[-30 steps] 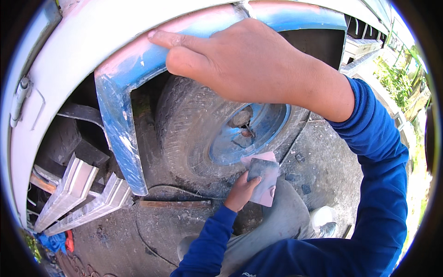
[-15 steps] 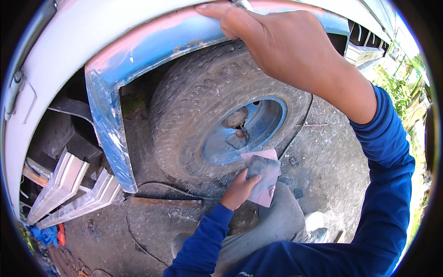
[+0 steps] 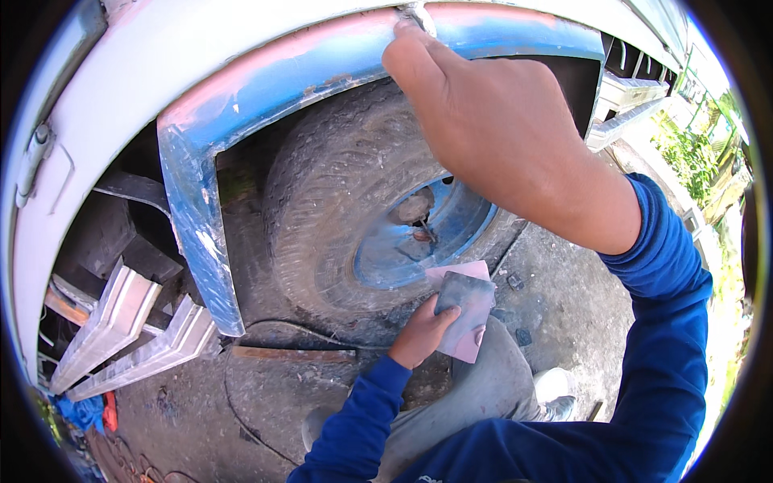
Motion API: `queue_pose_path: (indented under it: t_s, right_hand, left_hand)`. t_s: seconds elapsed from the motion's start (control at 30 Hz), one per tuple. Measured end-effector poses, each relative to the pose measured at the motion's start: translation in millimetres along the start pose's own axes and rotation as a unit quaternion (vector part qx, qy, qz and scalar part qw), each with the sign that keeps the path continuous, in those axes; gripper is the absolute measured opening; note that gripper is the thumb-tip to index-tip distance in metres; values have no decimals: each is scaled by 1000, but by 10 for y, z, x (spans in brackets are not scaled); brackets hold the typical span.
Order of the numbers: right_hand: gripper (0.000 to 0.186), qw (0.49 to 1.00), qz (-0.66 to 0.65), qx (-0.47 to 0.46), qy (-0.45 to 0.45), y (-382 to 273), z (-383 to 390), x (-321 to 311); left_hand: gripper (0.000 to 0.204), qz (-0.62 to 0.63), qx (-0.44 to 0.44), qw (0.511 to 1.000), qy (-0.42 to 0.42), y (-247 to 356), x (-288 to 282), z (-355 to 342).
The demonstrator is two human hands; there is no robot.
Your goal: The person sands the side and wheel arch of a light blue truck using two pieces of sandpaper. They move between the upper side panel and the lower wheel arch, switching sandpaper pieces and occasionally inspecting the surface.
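Observation:
My left hand is closed on a flat dark grey rectangle lying against a pink sheet, the thumb across its face. My right hand is raised against the upper edge of a wheel arch, which is painted blue with pink patches and scrapes. Its fingers are bent and point away from me, so their tips and anything between them are hidden. Just past the knuckles, a small greyish-white piece sits at the seam of the white body panel.
A dusty tire with a blue wheel rim stands under the arch. Bent metal channels jut out at left. On the concrete lie a rusty flat bar and a thin cable. My bent knee is close to the wheel.
My right hand has slid right and slightly lower along the arch. Its index finger, stretched out before, is now bent. The left hand and its sheets have hardly moved.

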State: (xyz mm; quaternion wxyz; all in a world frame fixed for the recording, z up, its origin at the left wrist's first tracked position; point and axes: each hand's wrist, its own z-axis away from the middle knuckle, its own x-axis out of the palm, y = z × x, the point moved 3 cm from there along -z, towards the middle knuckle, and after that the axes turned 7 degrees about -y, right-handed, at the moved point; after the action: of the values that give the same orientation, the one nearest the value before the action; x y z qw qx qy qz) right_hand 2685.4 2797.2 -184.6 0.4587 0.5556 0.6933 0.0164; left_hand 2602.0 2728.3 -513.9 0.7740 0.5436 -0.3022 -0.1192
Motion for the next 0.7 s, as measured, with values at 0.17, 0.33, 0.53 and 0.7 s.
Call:
queue_pose_path:
  t_s: [0.17, 0.33, 0.53, 0.7]
  right_hand:
    - [23, 988, -68, -121, 75, -185, -66, -55]
    - [22, 982, -56, -134, 119, -171, -274, 31]
    - [20, 986, 17, -111, 124, 25, -209, 16]
    - [35, 996, -12, -56, -70, 236, -173, -86]
  left_hand:
    - [41, -5, 14, 1000, 3, -59, -52, 71]
    - [41, 5, 20, 1000, 4, -90, -89, 69]
    - [41, 0, 18, 1000, 9, -77, -86, 53]
    - [41, -4, 25, 1000, 4, -44, -75, -5]
